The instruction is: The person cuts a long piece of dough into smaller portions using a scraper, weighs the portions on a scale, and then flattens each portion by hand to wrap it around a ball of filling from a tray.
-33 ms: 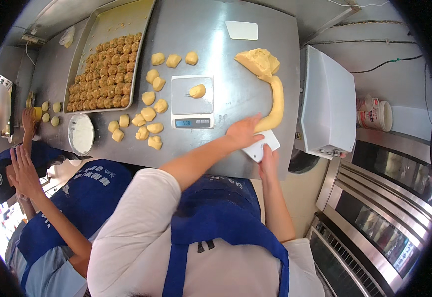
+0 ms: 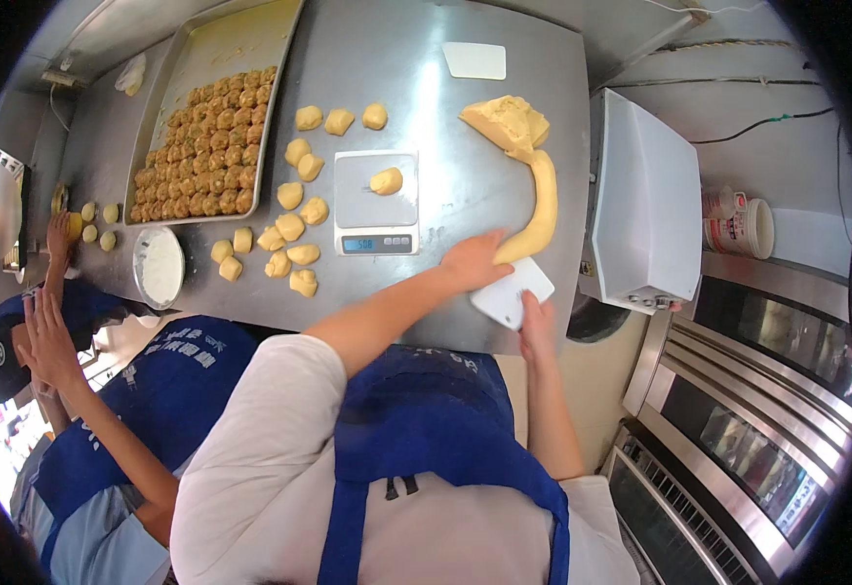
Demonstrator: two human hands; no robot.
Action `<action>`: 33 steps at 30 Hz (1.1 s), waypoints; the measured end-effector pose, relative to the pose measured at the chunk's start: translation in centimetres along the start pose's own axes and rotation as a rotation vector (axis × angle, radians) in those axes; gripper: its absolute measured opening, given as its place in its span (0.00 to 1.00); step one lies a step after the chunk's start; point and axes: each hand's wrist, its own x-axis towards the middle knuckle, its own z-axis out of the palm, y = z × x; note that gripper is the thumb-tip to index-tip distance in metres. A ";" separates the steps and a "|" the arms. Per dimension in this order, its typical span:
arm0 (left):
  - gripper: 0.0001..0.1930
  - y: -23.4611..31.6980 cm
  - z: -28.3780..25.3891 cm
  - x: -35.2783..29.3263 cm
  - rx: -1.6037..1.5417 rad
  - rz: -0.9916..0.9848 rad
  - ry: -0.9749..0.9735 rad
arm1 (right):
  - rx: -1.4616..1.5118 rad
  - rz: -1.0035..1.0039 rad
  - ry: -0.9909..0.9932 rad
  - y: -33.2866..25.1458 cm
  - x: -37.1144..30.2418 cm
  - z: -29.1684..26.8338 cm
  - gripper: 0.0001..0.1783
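Note:
My left hand (image 2: 473,261) is closed on the near end of a thick yellow dough rope (image 2: 544,200). This rope curves up the table to a rough lump of dough (image 2: 509,125). In my right hand (image 2: 537,330) is a white dough scraper (image 2: 512,295), held by its near edge. The blade lies just below the rope's end, close to my left fingers. To the left, a digital scale (image 2: 377,216) bears one dough piece (image 2: 386,181). Several cut dough pieces (image 2: 290,227) sit loosely grouped on the steel table left of the scale.
A tray (image 2: 184,73) at the far left holds rows of brown filling balls (image 2: 213,146). Nearby stands a bowl of white powder (image 2: 159,268). Another white scraper (image 2: 475,60) lies at the back. Co-workers are at my left; a white box-shaped appliance (image 2: 644,200) borders the table's right.
The scraper has shifted slightly and turned, with my right hand a little farther right. My left hand stays on the rope's end, a touch farther left.

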 end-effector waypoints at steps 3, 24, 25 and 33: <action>0.25 -0.9 -1.6 1.3 -0.851 -0.565 -0.526 | -0.200 0.044 0.161 -1.3 2.9 -4.5 0.20; 0.33 -6.6 -4.3 -14.6 0.309 0.080 0.100 | -1.157 -0.484 0.237 -11.6 7.8 -2.8 0.24; 0.34 -7.1 -4.7 -14.9 0.272 0.092 0.099 | -1.197 -0.613 0.340 -12.6 7.2 -2.4 0.25; 0.25 -11.1 -14.0 -3.7 0.368 -0.185 0.414 | -0.928 -0.648 -0.155 -11.8 -1.3 9.3 0.22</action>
